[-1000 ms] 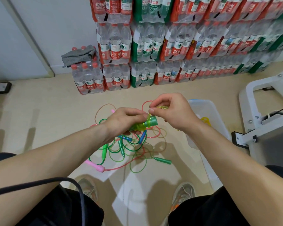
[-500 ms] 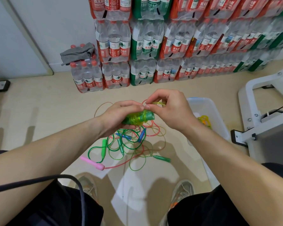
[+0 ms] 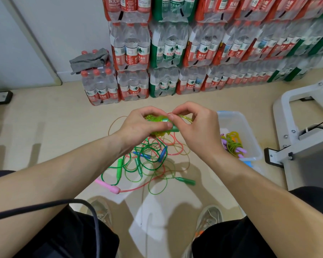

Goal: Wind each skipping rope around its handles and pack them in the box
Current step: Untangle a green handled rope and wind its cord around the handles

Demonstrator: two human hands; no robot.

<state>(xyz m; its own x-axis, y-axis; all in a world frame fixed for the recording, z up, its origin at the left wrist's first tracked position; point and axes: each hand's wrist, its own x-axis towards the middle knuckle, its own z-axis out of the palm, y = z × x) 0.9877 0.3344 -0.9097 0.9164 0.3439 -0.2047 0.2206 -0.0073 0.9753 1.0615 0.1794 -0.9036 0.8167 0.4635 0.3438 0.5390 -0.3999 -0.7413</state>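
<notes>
My left hand [image 3: 140, 123] grips a green skipping rope bundle [image 3: 163, 125], its yellow-green cord wound round the green handles. My right hand [image 3: 196, 127] pinches the loose end of that cord [image 3: 185, 118] just right of the bundle. Below my hands a tangle of ropes [image 3: 149, 161] lies on the floor: green cord, pink-red cord, green handles [image 3: 186, 181], blue handles [image 3: 162, 154] and a pink handle [image 3: 108, 186]. The clear plastic box [image 3: 250, 127] stands on the floor to the right, holding a wound yellow rope with purple handles [image 3: 233, 144].
Stacked packs of bottled water [image 3: 175, 53] line the wall behind, with a grey cloth [image 3: 90, 60] on a low pack at the left. A white metal frame [image 3: 302, 131] stands at the right. My shoes [image 3: 209, 218] and knees are at the bottom.
Both hands rose slightly and turned the bundle. My right hand brought the cord end over the top of the handles, closer to my left thumb.
</notes>
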